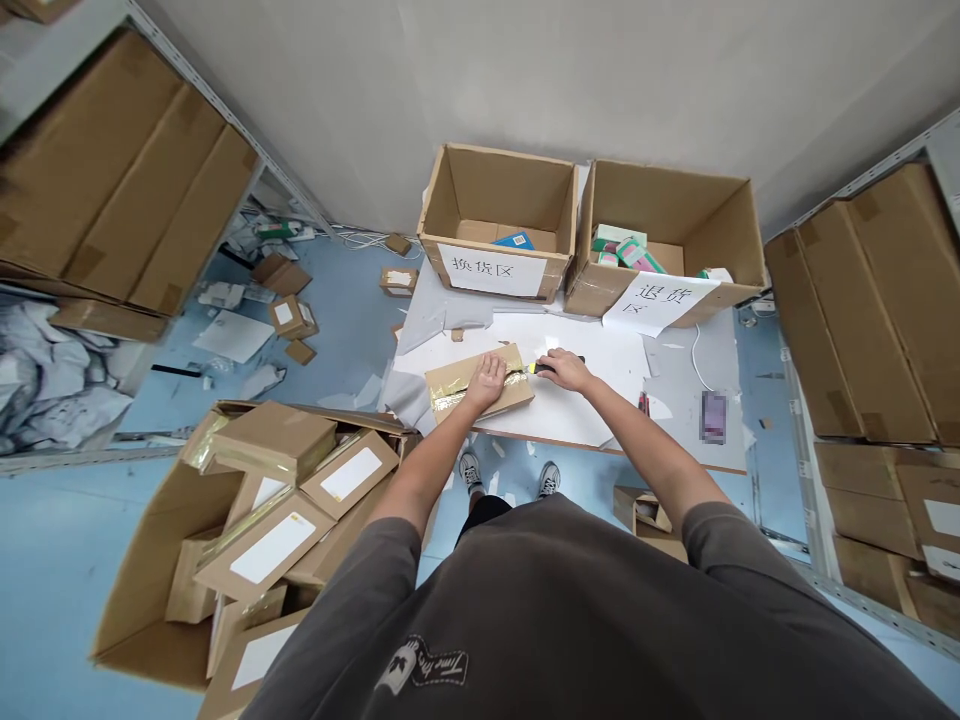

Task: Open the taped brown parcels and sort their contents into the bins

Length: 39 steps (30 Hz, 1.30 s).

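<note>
A taped brown cardboard box (452, 381) lies near the front edge of the white-covered table (592, 335). My left hand (487, 379) rests flat on its top, fingers stretched out. Just to the right, my right hand (564, 369) is closed around a utility knife (534, 368) with a yellow and black body. The knife's tip is at the right end of the box, by the taped seam. A dark slit runs along part of that seam, partly covered by my left hand.
Two open cartons with paper signs, left (491, 271) and right (660, 303), stand at the table's back. A phone (713, 417) lies at the right. A large carton (142, 590) of parcels is at the lower left. Shelves with boxes (870, 320) flank both sides.
</note>
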{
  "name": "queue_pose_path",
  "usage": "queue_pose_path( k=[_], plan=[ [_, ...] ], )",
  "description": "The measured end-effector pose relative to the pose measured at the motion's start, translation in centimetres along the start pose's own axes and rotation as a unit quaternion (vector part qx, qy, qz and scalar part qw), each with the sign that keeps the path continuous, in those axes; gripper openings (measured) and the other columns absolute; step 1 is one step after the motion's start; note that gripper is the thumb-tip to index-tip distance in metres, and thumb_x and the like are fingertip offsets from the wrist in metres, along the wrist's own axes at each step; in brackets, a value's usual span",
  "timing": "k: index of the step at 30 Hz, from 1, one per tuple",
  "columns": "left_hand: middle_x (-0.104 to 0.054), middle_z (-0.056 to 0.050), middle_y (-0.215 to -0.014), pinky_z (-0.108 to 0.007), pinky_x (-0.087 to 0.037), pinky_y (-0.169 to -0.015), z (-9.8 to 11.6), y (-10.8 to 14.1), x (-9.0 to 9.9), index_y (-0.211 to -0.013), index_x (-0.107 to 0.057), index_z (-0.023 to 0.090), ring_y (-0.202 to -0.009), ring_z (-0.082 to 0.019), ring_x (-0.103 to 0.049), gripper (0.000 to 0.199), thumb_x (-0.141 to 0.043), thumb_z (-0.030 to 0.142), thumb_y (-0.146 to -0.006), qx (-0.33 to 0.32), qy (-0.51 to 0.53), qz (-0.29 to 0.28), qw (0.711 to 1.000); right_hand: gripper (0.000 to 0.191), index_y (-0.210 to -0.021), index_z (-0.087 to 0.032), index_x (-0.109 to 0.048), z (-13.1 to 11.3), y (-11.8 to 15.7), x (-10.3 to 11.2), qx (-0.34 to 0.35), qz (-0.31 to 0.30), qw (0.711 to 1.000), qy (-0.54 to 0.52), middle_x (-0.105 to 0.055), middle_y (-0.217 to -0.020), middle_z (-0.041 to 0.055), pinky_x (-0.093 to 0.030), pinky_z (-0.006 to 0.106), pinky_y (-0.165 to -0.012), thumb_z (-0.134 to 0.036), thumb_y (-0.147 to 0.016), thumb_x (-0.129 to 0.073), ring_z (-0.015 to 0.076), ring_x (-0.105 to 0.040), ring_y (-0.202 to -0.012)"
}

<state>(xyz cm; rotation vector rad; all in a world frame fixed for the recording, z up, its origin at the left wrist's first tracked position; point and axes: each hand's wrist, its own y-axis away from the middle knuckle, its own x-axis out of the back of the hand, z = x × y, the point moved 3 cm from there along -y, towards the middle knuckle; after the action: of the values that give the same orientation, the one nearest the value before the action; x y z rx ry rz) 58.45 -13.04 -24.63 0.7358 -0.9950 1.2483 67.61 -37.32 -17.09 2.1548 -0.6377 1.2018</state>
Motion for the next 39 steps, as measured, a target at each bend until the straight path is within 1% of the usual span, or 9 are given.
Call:
queue_pose_path(
  k=[6,14,19,23,30,32,34,37,39],
  plan=[
    [-0.061,-0.034,-0.155,-0.075,-0.036,-0.130,0.0,0.1,-0.1,-0.150,-0.064,0.003,-0.158,-0.043,-0.049,0.049,-0.046,0.022,-0.108,0.004,0.006,0.007,1.000,0.035,-0.127,-0.027,-0.080,0.2,-0.2,0.6,0.011,-0.005,1.000,-0.012,-0.071,-0.119,0.0135,-0.044,0.040,-0.102,-0.051,-0.107,-0.066,0.0329,-0.060,-0.118],
    [-0.060,-0.033,-0.157,-0.073,-0.035,-0.132,0.0,0.3,-0.3,-0.150,-0.064,0.003,-0.158,-0.042,-0.049,0.049,-0.049,0.019,-0.106,0.007,0.005,0.005,1.000,0.031,-0.127,-0.026,-0.079,0.4,0.1,0.9,0.026,-0.015,1.000,-0.011,-0.071,-0.119,0.0131,-0.044,0.040,-0.101,-0.045,-0.108,-0.064,0.0324,-0.060,-0.116],
    [-0.067,-0.030,-0.150,-0.073,-0.040,-0.129,0.2,0.6,-0.5,-0.151,-0.064,0.005,-0.155,-0.041,-0.054,0.049,-0.046,0.021,-0.108,0.010,0.012,0.036,0.999,0.035,-0.128,-0.025,-0.079,-0.4,-0.8,0.7,0.029,-0.004,1.000,0.009,-0.070,-0.121,0.0146,-0.042,0.040,-0.101,-0.048,-0.109,-0.062,0.0334,-0.058,-0.118],
    [-0.069,-0.029,-0.148,-0.071,-0.043,-0.129,0.3,0.9,-0.4,-0.150,-0.065,0.007,-0.154,-0.039,-0.055,0.048,-0.045,0.023,-0.110,0.016,0.010,0.044,0.999,0.034,-0.129,-0.025,-0.079,-0.2,-1.2,0.9,0.022,0.000,1.000,0.011,-0.070,-0.121,0.0150,-0.042,0.041,-0.102,-0.047,-0.109,-0.062,0.0341,-0.057,-0.119],
    [-0.065,-0.029,-0.154,-0.065,-0.041,-0.132,0.8,0.8,0.3,-0.146,-0.068,0.006,-0.156,-0.038,-0.053,0.045,-0.049,0.026,-0.110,0.029,0.005,0.021,0.999,0.031,-0.129,-0.025,-0.076,0.3,-1.0,0.7,0.007,-0.006,1.000,0.007,-0.072,-0.124,0.0149,-0.045,0.042,-0.104,-0.043,-0.106,-0.066,0.0344,-0.060,-0.122],
    [-0.066,-0.028,-0.153,-0.065,-0.041,-0.132,1.0,0.7,0.8,-0.145,-0.069,0.008,-0.156,-0.038,-0.054,0.045,-0.049,0.027,-0.110,0.029,0.007,0.031,0.999,0.031,-0.129,-0.025,-0.073,0.4,-0.4,0.2,-0.021,0.003,1.000,-0.016,-0.072,-0.126,0.0143,-0.047,0.040,-0.101,-0.044,-0.106,-0.064,0.0332,-0.063,-0.120],
    [-0.068,-0.026,-0.151,-0.064,-0.042,-0.132,1.3,0.7,1.3,-0.145,-0.069,0.011,-0.154,-0.036,-0.056,0.044,-0.048,0.027,-0.110,0.028,0.004,0.045,0.999,0.032,-0.130,-0.025,-0.068,0.7,0.7,-0.7,-0.087,0.018,0.994,-0.064,-0.074,-0.121,0.0123,-0.050,0.038,-0.094,-0.047,-0.110,-0.056,0.0307,-0.067,-0.111],
    [-0.070,-0.021,-0.149,-0.058,-0.046,-0.130,2.0,0.4,2.4,-0.139,-0.072,0.016,-0.152,-0.032,-0.059,0.040,-0.045,0.021,-0.109,0.002,0.004,0.043,0.999,0.039,-0.124,-0.024,-0.063,0.8,2.4,-2.9,-0.212,0.043,0.961,-0.172,-0.075,-0.098,0.0063,-0.053,0.034,-0.082,-0.053,-0.113,-0.038,0.0254,-0.070,-0.089],
    [-0.073,-0.018,-0.144,-0.055,-0.049,-0.126,2.7,0.2,3.2,-0.131,-0.074,0.018,-0.151,-0.031,-0.058,0.039,-0.043,0.017,-0.109,-0.036,0.006,0.024,0.999,0.042,-0.113,-0.025,-0.060,0.1,2.8,-4.6,-0.239,0.063,0.944,-0.219,-0.071,-0.085,0.0021,-0.054,0.032,-0.074,-0.061,-0.111,-0.037,0.0220,-0.068,-0.077]
  ],
)
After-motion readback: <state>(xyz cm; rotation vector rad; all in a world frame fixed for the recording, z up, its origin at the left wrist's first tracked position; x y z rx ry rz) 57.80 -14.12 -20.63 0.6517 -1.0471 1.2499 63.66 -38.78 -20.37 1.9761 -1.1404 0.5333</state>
